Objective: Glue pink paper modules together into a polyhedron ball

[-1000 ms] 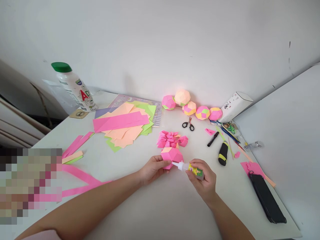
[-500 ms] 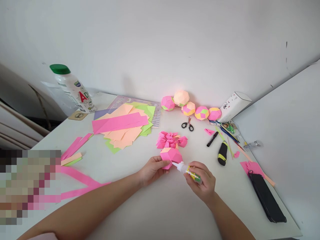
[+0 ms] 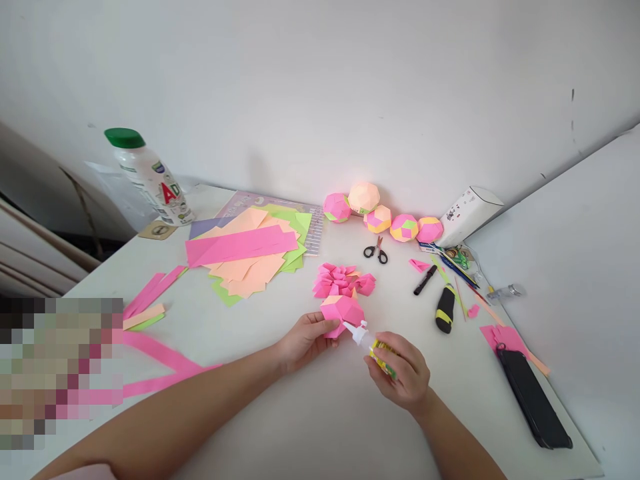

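Note:
My left hand (image 3: 311,340) grips a faceted pink paper ball (image 3: 345,309) with a peach patch on top, thumb on its front face. In my right hand (image 3: 404,372) is a glue bottle (image 3: 373,347) with a yellow and green label, tilted so that its white nozzle points at the ball's front. The nozzle tip is at or very near the paper; I cannot tell whether it touches. Just behind the ball lies a heap of folded pink paper pieces (image 3: 340,279).
Finished-looking paper balls (image 3: 404,227) line the wall. Scissors (image 3: 376,251), a black marker (image 3: 425,280), a cutter (image 3: 445,309) and a phone (image 3: 535,397) lie to the right. At left are stacked paper sheets (image 3: 250,260), pink strips (image 3: 165,350) and a white bottle (image 3: 153,183).
My right hand has tilted the glue bottle slightly, its rear end moving down and left while the nozzle stays by the ball. My left hand and the ball hold almost still.

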`<state>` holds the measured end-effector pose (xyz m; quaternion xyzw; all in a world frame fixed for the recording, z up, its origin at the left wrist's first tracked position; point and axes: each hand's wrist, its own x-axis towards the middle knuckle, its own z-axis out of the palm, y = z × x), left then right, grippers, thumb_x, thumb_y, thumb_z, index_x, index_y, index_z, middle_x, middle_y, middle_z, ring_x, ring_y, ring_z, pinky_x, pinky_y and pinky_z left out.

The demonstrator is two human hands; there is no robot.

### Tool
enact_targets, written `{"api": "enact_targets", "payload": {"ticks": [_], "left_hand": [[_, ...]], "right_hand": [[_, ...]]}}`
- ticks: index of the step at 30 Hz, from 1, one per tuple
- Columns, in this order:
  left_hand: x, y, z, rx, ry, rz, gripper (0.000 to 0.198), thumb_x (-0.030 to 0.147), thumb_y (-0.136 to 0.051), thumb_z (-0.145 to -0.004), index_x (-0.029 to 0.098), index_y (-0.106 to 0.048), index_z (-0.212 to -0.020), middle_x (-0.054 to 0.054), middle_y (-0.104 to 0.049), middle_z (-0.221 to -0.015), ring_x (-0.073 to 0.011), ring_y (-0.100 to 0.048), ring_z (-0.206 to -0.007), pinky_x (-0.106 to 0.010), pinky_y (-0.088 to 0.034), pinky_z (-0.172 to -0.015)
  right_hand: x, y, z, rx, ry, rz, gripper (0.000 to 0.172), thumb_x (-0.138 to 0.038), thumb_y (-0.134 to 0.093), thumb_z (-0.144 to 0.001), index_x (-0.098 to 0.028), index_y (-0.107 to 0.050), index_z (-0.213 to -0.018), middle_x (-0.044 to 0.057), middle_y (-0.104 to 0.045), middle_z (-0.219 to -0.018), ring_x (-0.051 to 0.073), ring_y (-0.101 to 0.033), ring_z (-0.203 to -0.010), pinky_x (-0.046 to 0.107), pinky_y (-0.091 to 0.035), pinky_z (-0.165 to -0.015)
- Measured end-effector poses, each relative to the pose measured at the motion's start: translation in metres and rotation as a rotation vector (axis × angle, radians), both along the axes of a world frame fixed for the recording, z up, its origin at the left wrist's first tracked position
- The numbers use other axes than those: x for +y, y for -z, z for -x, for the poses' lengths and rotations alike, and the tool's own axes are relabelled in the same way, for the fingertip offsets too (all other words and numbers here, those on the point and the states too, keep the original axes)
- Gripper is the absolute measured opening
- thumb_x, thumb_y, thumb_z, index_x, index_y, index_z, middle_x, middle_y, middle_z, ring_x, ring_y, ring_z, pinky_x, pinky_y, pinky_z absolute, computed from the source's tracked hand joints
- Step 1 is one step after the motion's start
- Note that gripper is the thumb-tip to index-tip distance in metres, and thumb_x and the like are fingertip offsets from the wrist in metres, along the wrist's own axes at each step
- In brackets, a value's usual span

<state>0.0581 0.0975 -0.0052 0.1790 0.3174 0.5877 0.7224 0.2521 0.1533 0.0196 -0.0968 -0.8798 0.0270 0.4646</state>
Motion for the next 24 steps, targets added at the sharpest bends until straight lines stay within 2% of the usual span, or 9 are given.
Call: {"api": "enact_targets", "payload": {"ticks": [5, 10, 17, 24], "left_hand": [[0.0002, -0.0010, 0.0002, -0.001, 0.004, 0.015, 0.014, 0.025, -0.071, -0.072, 0.011, -0.067, -0.073, -0.001, -0.055, -0.062, -0.0097, -0.045, -0.056, -0.025, -0.036, -0.058], [0.0006, 0.0004, 0.0011, -0.012, 0.015, -0.005, 0.014, 0.025, -0.069, -0.074, 0.011, -0.067, -0.073, -0.001, -0.054, -0.061, -0.0099, -0.045, -0.056, -0.026, -0.036, -0.059], [0.0002, 0.0011, 0.0014, -0.010, 0.015, 0.001, 0.015, 0.026, -0.069, -0.073, 0.011, -0.066, -0.071, -0.001, -0.054, -0.060, -0.0103, -0.045, -0.055, -0.026, -0.037, -0.059], [0.0000, 0.0029, 0.0014, -0.020, 0.007, -0.002, 0.016, 0.026, -0.070, -0.073, 0.011, -0.064, -0.068, -0.001, -0.054, -0.059, -0.0102, -0.047, -0.055, -0.025, -0.039, -0.058]], "right_hand": [[0.0001, 0.0016, -0.0003, -0.034, -0.023, -0.009, 0.029, -0.005, -0.063, -0.073, -0.018, -0.056, -0.097, 0.011, -0.062, -0.090, 0.018, -0.063, -0.074, 0.031, -0.056, -0.057], [0.0003, 0.0014, -0.0013, -0.074, -0.052, -0.010, 0.028, -0.002, -0.062, -0.070, -0.019, -0.057, -0.091, 0.010, -0.060, -0.090, 0.014, -0.057, -0.062, 0.027, -0.049, -0.048], [0.0005, 0.0039, -0.0024, -0.068, -0.075, -0.052, 0.029, 0.000, -0.061, -0.069, -0.018, -0.057, -0.092, 0.012, -0.057, -0.099, 0.017, -0.058, -0.073, 0.030, -0.050, -0.055], [-0.0001, 0.0039, -0.0006, -0.074, -0.099, -0.061, 0.028, 0.001, -0.060, -0.068, -0.017, -0.059, -0.089, 0.012, -0.058, -0.099, 0.016, -0.055, -0.071, 0.030, -0.049, -0.055]]}}
